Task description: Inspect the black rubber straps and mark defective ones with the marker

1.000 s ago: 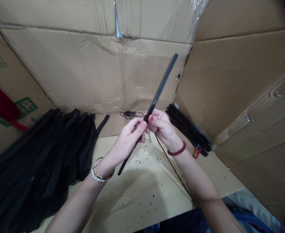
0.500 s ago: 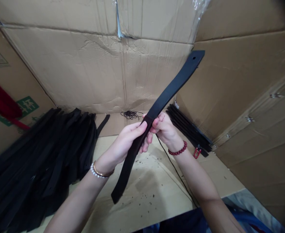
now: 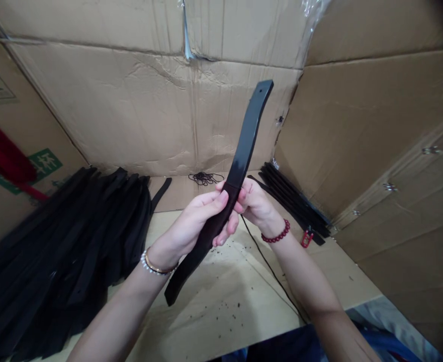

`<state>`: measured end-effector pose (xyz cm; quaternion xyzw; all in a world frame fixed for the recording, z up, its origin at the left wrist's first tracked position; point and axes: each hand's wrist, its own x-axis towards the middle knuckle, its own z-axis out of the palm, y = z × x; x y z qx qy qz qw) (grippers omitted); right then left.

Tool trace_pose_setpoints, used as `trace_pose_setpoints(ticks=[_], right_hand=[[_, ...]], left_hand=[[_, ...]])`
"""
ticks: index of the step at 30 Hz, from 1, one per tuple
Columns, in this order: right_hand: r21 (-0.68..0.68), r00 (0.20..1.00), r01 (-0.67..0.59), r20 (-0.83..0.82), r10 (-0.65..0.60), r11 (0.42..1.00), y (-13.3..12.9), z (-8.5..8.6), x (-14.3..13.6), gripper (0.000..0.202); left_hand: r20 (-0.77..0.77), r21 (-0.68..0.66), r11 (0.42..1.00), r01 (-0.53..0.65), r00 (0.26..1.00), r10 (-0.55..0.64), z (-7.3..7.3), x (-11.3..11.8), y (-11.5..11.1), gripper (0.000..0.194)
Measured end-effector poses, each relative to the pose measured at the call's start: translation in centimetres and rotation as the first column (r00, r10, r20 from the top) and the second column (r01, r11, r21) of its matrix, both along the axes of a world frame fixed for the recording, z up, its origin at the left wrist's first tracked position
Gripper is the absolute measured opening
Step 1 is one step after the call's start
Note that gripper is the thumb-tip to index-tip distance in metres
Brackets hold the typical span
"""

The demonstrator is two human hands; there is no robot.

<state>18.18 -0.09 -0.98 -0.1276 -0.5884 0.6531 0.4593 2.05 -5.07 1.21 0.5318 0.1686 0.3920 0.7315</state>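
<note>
A long, curved black strip (image 3: 247, 136) with a small hole near its upper end is held up over the table, tilted to the right. My left hand (image 3: 200, 216) is wrapped round its darker lower half, thumb on top and fingers behind. At the strip's right edge, near the middle, my right hand (image 3: 254, 203) has its fingers pinched together. A thin black cord (image 3: 268, 261) runs from beneath my right hand to the table's front edge. Whether the fingertips of my right hand grip the cord or the strip is hard to see.
Many black strips (image 3: 66, 251) are heaped at the left. A tangle of black cord (image 3: 205, 178) lies at the back. More strips (image 3: 294, 198) and a red tool (image 3: 307, 238) are at the right. Cardboard walls (image 3: 130, 110) surround the table (image 3: 259, 322), which bears dark crumbs.
The strip has turned more upright, its upper end swinging left and its lower end moving slightly up and left. Both hands stay at its middle with small shifts.
</note>
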Motion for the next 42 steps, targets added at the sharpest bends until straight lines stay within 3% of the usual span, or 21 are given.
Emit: trace_pose_setpoints(ticks=[3, 8, 13, 15, 18, 21, 24, 26, 28, 31, 33, 37, 42], right_hand=[[-0.012, 0.999, 0.027, -0.02, -0.027, 1.0, 0.2, -0.2, -0.1, 0.047], [-0.048, 0.977, 0.2, -0.063, -0.203, 0.979, 0.8, -0.4, -0.1, 0.038], [0.0, 0.95, 0.302, -0.077, -0.302, 0.953, 0.7, 0.0, -0.3, 0.038], [0.023, 0.939, 0.337, -0.075, -0.335, 0.941, 0.3, 0.4, -0.3, 0.041], [0.06, 0.941, 0.339, -0.035, -0.338, 0.939, -0.3, 0.7, -0.1, 0.038], [0.074, 0.974, 0.221, 0.034, -0.224, 0.972, -0.7, 0.9, 0.1, 0.04], [0.069, 0.992, 0.121, 0.033, -0.124, 0.99, -0.8, 0.9, 0.3, 0.048], [0.035, 0.99, 0.138, 0.011, -0.138, 0.99, -0.7, 0.9, 0.4, 0.043], [-0.005, 0.981, 0.194, 0.001, -0.194, 0.981, -0.5, 0.9, 0.4, 0.039], [-0.017, 0.962, 0.274, -0.013, -0.274, 0.962, -0.3, 1.0, 0.2, 0.032], [-0.015, 0.954, 0.3, -0.022, -0.3, 0.954, -0.2, 1.0, -0.1, 0.029], [-0.037, 0.954, 0.296, -0.038, -0.297, 0.955, -0.1, 0.8, -0.4, 0.039], [-0.033, 0.988, 0.152, -0.008, -0.152, 0.988, 0.0, 0.2, -0.6, 0.053]], left_hand=[[-0.044, 0.016, 1.0, 0.012, 0.999, -0.012, -0.1, -0.1, 0.3, 0.036], [-0.163, 0.15, 0.964, -0.218, 0.957, 0.242, -0.3, 0.2, 0.6, 0.034], [-0.114, 0.271, 0.882, -0.385, 0.897, 0.427, -0.4, 0.4, 0.6, 0.026], [-0.097, 0.224, 0.898, -0.378, 0.908, 0.407, -0.3, 0.3, 0.4, 0.028], [-0.095, 0.073, 0.965, -0.253, 0.961, 0.259, 0.1, -0.2, 0.2, 0.035], [-0.091, -0.051, 0.994, -0.095, 0.992, 0.09, 0.3, -0.8, 0.2, 0.039], [-0.103, -0.163, 0.986, 0.048, 0.993, -0.066, 0.0, -0.7, 0.4, 0.045], [-0.124, -0.127, 0.992, 0.014, 0.992, -0.03, -0.4, -0.2, 0.5, 0.048], [-0.143, 0.027, 0.988, -0.153, 0.977, 0.155, -0.8, 0.3, 0.7, 0.043], [-0.15, 0.267, 0.888, -0.375, 0.894, 0.423, -1.0, 0.6, 1.0, 0.031], [-0.171, 0.327, 0.852, -0.409, 0.861, 0.479, -0.8, 0.4, 1.2, 0.027], [-0.148, 0.201, 0.919, -0.34, 0.917, 0.371, -0.2, -0.2, 0.9, 0.034], [-0.134, -0.009, 0.992, -0.123, 0.984, 0.121, -0.3, -0.4, 0.8, 0.042]])
